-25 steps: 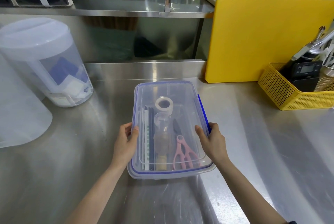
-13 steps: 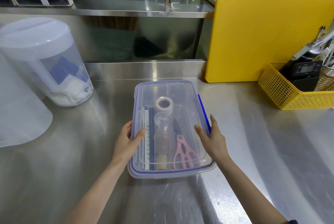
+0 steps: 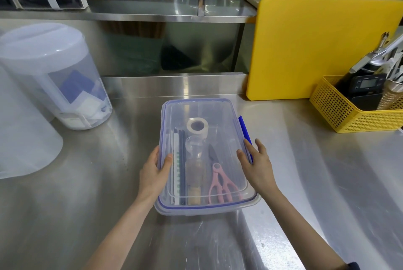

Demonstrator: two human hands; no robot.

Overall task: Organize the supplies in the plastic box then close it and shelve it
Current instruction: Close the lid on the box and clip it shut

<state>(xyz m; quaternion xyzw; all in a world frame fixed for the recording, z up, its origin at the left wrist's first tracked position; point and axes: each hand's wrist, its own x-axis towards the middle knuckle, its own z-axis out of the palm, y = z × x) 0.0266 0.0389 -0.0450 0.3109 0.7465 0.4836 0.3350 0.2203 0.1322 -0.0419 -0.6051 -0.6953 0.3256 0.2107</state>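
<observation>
- Head view: right hand (image 3: pixel 258 165) has uncurled vs 1 s ago. Fingers now straight beside the blue latch (image 3: pixel 242 126), thumb on lid (image 3: pixel 218 114). Latch prob. not snapped yet.
- Left hand (image 3: pixel 152 171) pinches plastic box (image 3: pixel 207 209) at the rim; box sits betw. both hands.
- Hidden: any left-side latch, under left fingers. Contents hazy thru lid, except pink scissors (image 3: pixel 220 184) and tape roll (image 3: pixel 197 125).

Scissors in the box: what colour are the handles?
Pink. The scissors show best in the head view.
</observation>
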